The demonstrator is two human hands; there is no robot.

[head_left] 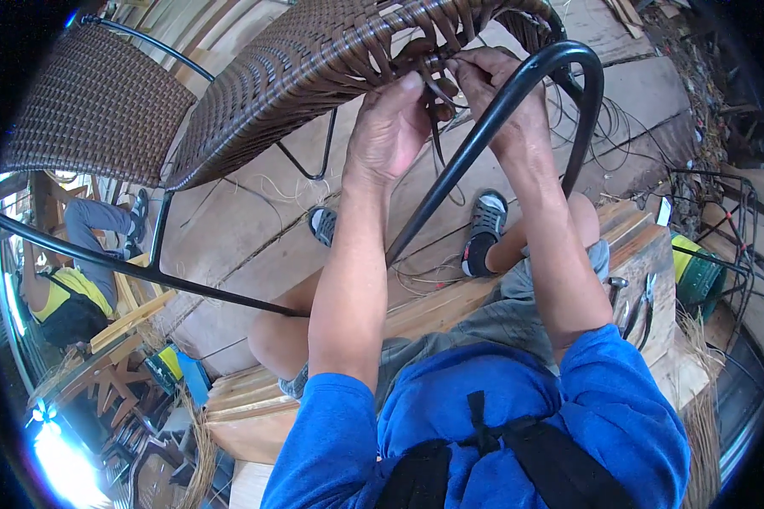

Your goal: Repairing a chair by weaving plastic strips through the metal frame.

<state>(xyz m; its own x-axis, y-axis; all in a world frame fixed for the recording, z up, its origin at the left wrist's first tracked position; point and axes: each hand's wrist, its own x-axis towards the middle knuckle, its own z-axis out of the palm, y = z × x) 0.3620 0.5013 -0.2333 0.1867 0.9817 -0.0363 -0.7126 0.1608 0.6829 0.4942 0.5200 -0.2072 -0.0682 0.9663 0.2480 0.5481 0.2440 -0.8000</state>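
Observation:
A brown woven wicker chair (289, 76) lies tipped over in front of me, with black metal tubing (484, 136) as its frame. Flat brown weaving strips (437, 85) hang in loops from the edge of the weave. My left hand (390, 131) is closed at that edge, its thumb pressing near a bundle of strips. Just to its right, my right hand (501, 89) pinches a strip with thumb and forefinger, its wrist behind the tubing. The chair edge and the strips partly hide the fingertips of both hands.
I sit on a stack of wooden boards (246, 394). Pliers (645, 310) and a hammer (618, 284) rest at my right. Loose strands (628, 127) litter the floor. Another person (76, 284) is at the far left. A green-yellow container (696, 271) stands at right.

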